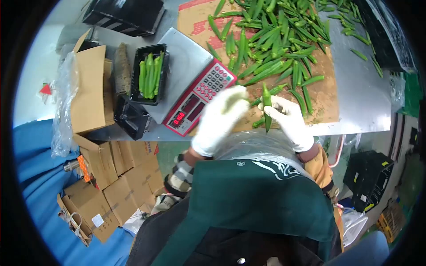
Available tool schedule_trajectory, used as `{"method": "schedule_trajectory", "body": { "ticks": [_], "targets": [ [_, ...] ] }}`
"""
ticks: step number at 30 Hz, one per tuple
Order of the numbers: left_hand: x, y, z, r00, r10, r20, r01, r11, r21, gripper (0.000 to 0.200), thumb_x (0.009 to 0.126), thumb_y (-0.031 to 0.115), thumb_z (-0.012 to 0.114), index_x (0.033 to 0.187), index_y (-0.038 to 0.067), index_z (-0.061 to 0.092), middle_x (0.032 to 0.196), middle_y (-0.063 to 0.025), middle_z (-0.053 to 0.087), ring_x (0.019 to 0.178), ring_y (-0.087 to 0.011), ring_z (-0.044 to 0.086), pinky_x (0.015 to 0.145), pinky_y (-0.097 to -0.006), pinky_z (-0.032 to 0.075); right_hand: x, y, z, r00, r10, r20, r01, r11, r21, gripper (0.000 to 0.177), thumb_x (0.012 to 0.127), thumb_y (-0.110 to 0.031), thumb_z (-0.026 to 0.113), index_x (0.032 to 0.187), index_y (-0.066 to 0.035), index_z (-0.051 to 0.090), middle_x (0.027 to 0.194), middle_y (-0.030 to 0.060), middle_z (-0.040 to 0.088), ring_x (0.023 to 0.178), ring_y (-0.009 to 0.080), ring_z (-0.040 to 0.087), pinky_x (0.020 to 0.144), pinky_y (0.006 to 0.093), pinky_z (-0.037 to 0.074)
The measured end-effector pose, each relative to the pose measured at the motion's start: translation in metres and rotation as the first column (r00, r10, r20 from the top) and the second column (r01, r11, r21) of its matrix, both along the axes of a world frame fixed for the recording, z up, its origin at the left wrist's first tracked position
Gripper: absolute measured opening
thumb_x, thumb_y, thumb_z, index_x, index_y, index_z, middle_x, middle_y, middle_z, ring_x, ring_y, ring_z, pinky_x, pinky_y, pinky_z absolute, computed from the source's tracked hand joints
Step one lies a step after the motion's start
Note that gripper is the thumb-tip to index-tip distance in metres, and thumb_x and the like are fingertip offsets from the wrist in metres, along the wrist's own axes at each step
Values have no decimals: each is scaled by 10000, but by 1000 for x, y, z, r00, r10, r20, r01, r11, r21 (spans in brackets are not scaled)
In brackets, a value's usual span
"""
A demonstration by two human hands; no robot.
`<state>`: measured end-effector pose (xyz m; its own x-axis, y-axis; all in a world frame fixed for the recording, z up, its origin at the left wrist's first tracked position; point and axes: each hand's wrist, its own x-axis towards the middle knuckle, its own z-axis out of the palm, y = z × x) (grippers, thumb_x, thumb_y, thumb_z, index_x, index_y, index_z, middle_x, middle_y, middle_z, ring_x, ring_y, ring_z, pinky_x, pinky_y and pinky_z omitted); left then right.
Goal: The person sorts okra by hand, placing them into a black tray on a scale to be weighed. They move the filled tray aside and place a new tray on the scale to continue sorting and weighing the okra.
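Observation:
My right hand [289, 119], in a white glove, pinches an okra pod [267, 104] upright over the front edge of the cardboard sheet. Beside the scale, my gloved left hand [223, 116] is smeared by motion, so its fingers cannot be made out. A digital scale [188, 57] with a red keypad panel shows red digits that look like 0.160. On its metal plate rests a black tray [135, 75] with several okra pods [151, 76] laid lengthwise. Beyond my hands spreads a large heap of loose okra [284, 40].
The cardboard sheet [326, 95] lies on a metal table [364, 102]. Left of the scale are an empty black tray [131, 117] and an open carton [91, 91]. A black container [124, 15] stands at the back left. Cartons [117, 195] cover the floor at left; a black crate [368, 177] sits at right.

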<state>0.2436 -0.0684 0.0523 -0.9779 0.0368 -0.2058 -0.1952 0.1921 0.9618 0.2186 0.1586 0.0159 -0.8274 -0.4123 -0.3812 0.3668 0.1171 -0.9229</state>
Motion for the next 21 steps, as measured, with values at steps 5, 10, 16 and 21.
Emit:
{"method": "schedule_trajectory", "body": {
  "ticks": [5, 10, 16, 21],
  "targets": [
    [7, 25, 5, 951, -229, 209, 184, 959, 216, 590, 976, 182, 675, 1497, 20, 451, 1272, -93, 642, 1041, -134, 609, 927, -312, 499, 3, -12, 19, 970, -176, 165, 217, 937, -273, 329, 1005, -70, 600, 1320, 25, 598, 1114, 69, 707, 953, 114, 658, 831, 261, 530],
    [5, 21, 0, 969, -157, 191, 114, 969, 218, 455, 975, 141, 667, 1407, 28, 574, 1155, -77, 692, 931, -101, 630, 841, -269, 516, 4, -7, 2, 971, -238, -18, 231, 956, -181, 336, 990, -77, 655, 1309, 24, 618, 1120, 76, 718, 956, 113, 671, 830, 248, 528],
    [-8, -19, -6, 962, 188, -200, -202, 978, -54, 393, 957, 87, 702, 1329, -11, 622, 1117, -93, 700, 985, -137, 673, 887, -283, 540, 11, 8, -6, 966, -259, 27, 260, 957, -130, 288, 1002, -85, 642, 1271, 17, 642, 1134, 110, 727, 974, 139, 686, 852, 253, 539],
    [-33, -130, -3, 674, 495, -548, -716, 620, -320, 373, 970, 160, 685, 1309, 8, 644, 1208, -168, 677, 1084, -256, 648, 973, -364, 488, 22, 19, -26, 958, -276, 80, 283, 954, -97, 267, 1015, -80, 617, 1261, 22, 640, 1128, 114, 727, 983, 157, 692, 881, 275, 556]
  ]
}}
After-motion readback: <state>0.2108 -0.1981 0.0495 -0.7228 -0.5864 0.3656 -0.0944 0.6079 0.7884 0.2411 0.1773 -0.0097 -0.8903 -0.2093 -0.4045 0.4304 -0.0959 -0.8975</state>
